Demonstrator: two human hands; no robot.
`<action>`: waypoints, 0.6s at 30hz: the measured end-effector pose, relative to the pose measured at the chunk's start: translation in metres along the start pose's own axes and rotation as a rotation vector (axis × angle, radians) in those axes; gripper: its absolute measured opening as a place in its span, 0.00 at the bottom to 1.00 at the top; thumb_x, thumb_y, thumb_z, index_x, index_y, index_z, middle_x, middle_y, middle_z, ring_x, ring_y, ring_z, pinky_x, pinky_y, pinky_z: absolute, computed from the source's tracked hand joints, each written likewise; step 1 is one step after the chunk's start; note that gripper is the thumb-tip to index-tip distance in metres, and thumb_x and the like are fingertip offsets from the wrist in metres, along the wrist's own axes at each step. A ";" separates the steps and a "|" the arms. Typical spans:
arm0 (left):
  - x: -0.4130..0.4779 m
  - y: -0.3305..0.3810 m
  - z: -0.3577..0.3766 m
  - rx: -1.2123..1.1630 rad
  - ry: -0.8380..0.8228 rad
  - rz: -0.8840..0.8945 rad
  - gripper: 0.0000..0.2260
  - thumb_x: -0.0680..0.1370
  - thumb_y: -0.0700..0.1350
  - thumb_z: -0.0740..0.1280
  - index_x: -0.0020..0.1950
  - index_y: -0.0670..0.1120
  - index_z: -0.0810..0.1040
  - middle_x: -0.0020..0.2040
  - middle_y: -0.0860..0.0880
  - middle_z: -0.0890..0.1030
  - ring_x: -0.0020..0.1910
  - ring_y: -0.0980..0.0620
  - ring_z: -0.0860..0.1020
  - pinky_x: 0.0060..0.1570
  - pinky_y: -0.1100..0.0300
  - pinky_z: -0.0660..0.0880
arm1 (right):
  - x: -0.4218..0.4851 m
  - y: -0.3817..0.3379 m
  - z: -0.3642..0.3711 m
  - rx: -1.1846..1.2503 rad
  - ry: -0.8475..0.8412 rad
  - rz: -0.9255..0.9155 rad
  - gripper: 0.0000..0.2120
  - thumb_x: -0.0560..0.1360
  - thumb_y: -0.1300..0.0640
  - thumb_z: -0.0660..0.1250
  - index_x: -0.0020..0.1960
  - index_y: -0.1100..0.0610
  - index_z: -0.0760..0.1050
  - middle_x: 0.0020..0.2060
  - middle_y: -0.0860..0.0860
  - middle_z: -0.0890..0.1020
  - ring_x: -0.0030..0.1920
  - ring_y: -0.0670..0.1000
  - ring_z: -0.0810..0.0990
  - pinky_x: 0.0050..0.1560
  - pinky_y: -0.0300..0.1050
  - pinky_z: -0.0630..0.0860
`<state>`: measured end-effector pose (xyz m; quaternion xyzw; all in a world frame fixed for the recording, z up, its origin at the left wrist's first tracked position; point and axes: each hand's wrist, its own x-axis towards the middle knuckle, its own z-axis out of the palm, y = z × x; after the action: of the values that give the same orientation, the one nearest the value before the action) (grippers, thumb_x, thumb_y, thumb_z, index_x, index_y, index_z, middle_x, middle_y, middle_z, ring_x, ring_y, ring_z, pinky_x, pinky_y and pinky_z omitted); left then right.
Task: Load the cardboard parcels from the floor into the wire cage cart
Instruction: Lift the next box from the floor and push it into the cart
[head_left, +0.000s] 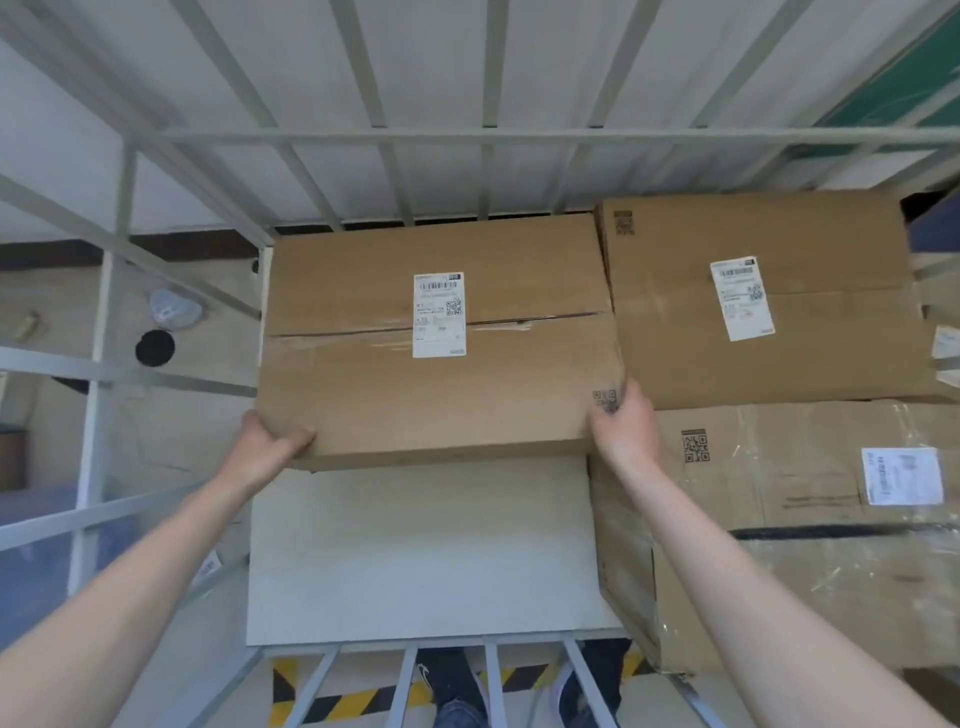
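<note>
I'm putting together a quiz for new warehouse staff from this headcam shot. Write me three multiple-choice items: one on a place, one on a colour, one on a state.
1. Where does the held parcel lie relative to the far-right parcel?
A) left of it B) on top of it C) right of it

2. What colour is the label on the held parcel?
A) white B) yellow C) red

3. What grips the held parcel?
A) one hand only B) both hands C) nothing

Answers:
1 A, its right edge meets the other parcel's left side.
2 A, the label shows white against brown cardboard.
3 B, the left hand and right hand clasp its near corners.
</note>
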<state>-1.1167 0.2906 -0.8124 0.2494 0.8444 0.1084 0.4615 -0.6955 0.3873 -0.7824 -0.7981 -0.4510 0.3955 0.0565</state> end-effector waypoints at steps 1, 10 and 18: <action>0.003 0.001 0.009 0.092 -0.010 0.019 0.35 0.75 0.51 0.73 0.74 0.39 0.61 0.70 0.36 0.71 0.68 0.37 0.71 0.66 0.46 0.70 | -0.001 -0.001 0.009 -0.078 -0.009 -0.020 0.28 0.77 0.57 0.67 0.75 0.60 0.63 0.68 0.61 0.73 0.69 0.63 0.71 0.68 0.58 0.69; -0.027 0.024 0.107 0.822 -0.231 0.392 0.34 0.80 0.63 0.57 0.81 0.59 0.44 0.81 0.46 0.37 0.79 0.40 0.35 0.74 0.34 0.49 | -0.013 0.016 0.071 -0.530 -0.386 -0.269 0.39 0.79 0.49 0.65 0.82 0.46 0.45 0.81 0.53 0.39 0.78 0.66 0.36 0.78 0.58 0.49; -0.005 0.041 0.132 0.879 -0.224 0.382 0.32 0.81 0.63 0.53 0.81 0.59 0.42 0.80 0.44 0.32 0.77 0.36 0.33 0.72 0.31 0.50 | 0.026 0.008 0.074 -0.604 -0.432 -0.261 0.41 0.78 0.49 0.65 0.82 0.45 0.43 0.79 0.51 0.33 0.76 0.67 0.29 0.77 0.59 0.49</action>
<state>-0.9909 0.3168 -0.8641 0.5813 0.6945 -0.2029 0.3724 -0.7328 0.3826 -0.8514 -0.6131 -0.6463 0.3935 -0.2272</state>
